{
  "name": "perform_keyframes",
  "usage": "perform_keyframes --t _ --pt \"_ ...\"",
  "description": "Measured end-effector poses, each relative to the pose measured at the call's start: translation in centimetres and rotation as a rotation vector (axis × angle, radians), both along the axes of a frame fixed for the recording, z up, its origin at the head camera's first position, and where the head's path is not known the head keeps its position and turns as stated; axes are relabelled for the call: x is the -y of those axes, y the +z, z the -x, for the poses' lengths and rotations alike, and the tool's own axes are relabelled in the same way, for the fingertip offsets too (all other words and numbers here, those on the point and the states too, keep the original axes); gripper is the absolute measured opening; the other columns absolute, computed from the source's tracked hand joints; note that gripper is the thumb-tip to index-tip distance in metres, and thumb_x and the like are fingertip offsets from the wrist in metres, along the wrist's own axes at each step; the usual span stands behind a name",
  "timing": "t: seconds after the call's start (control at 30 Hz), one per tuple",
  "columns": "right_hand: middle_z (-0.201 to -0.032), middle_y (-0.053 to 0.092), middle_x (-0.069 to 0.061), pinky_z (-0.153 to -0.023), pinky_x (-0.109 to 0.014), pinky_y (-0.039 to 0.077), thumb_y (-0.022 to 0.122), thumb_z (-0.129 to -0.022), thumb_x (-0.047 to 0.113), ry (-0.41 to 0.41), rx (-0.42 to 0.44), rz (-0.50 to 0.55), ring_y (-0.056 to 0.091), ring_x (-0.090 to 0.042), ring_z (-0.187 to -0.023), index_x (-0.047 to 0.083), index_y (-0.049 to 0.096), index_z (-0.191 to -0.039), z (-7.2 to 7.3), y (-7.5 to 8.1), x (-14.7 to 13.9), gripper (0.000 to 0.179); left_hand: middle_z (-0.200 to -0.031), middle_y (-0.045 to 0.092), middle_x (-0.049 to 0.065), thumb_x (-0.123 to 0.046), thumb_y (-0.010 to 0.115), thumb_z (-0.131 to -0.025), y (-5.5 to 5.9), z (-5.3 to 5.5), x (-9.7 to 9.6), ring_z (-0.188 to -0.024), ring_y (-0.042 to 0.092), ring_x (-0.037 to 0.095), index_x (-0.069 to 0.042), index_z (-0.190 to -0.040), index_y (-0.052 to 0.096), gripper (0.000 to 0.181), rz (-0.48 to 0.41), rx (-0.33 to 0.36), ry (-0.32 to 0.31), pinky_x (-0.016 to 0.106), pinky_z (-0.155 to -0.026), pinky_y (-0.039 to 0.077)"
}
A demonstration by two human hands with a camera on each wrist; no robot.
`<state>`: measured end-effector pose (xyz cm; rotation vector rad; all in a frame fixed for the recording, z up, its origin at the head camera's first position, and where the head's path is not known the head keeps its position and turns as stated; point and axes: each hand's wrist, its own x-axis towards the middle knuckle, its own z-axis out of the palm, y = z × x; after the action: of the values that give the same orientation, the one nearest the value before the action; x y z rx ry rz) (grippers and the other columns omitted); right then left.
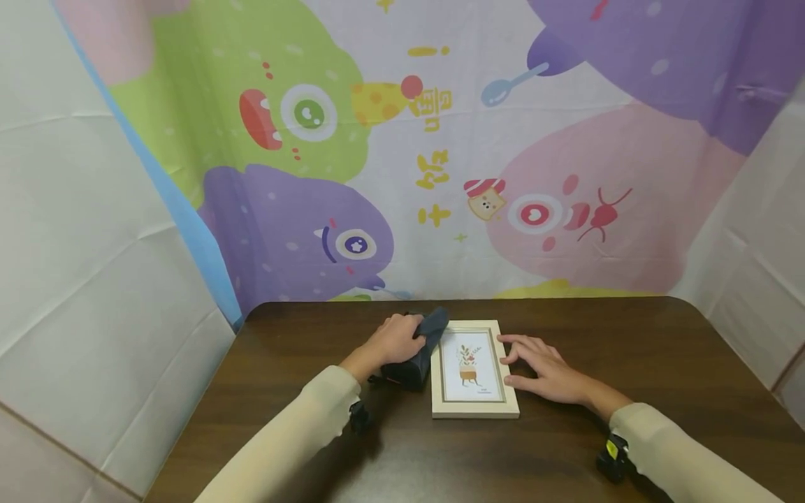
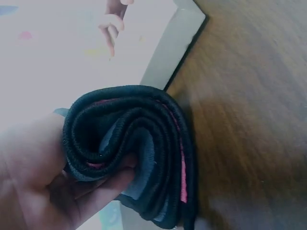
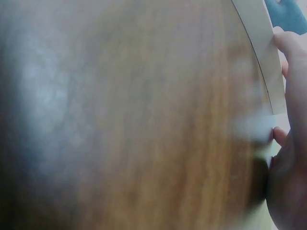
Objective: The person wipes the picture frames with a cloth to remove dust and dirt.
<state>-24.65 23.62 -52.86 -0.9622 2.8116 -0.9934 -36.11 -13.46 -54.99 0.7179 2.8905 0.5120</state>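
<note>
On the brown table lies a picture frame (image 1: 474, 411), cream-edged, face up, with a plant drawing inside. At its left side my left hand (image 1: 396, 339) grips a folded dark cloth (image 1: 407, 372), whose upper end overlaps the frame's left border in the head view. The left wrist view shows the cloth (image 2: 178, 158) rolled in layers, with stitched black edges and pink strips, the fingers curled into its folds. My right hand (image 1: 546, 370) has its fingers spread, with the tips right at the frame's right edge. That edge (image 3: 265, 52) also shows in the right wrist view.
The brown wooden table (image 1: 440, 461) reaches back to a cartoon-print curtain (image 1: 434, 258). White panels (image 1: 113, 279) stand on both sides. Each wrist carries a small black camera, one of them (image 1: 611, 457) at the right cuff.
</note>
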Motion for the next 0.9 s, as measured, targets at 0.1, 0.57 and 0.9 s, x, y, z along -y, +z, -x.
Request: perform_keyframes --t 0.1,0.57,0.9 --pt "-0.172 0.053 -0.013 -0.113 -0.079 0.032 0.08 -0.105 0.035 0.001 0.001 0.004 0.047 -0.048 -0.154 0.032 0.068 -0.111 0.0 0.0 0.0 0.014 -0.124 0.082 0.013 -0.029 0.065 -0.109 3.8 -2.5 -0.7 -0.086 0.073 0.023 -0.008 -0.149 0.069 0.046 -0.038 -0.026 0.043 0.042 -0.076 0.06" --pt "-0.173 0.051 -0.012 -0.114 -0.078 0.032 0.079 -0.105 0.036 0.0 0.014 -0.01 0.046 -0.047 -0.156 0.034 0.067 -0.112 0.1 0.1 -0.3 0.014 -0.122 0.086 0.016 -0.019 0.071 -0.109 10.4 -7.0 -4.3 -0.1 0.084 0.034 -0.007 -0.138 0.077 0.032 -0.012 -0.217 0.043 0.052 -0.085 0.068" --pt "-0.172 0.052 -0.013 -0.113 -0.079 0.032 0.079 -0.106 0.036 0.008 0.012 0.003 0.046 -0.048 -0.156 0.032 0.067 -0.11 -0.1 0.2 0.0 0.013 -0.121 0.086 0.013 -0.021 0.068 -0.112 9.6 -6.5 -6.5 -0.1 0.083 0.031 -0.011 -0.138 0.078 0.029 0.059 -0.212 0.01 0.047 -0.083 0.067"
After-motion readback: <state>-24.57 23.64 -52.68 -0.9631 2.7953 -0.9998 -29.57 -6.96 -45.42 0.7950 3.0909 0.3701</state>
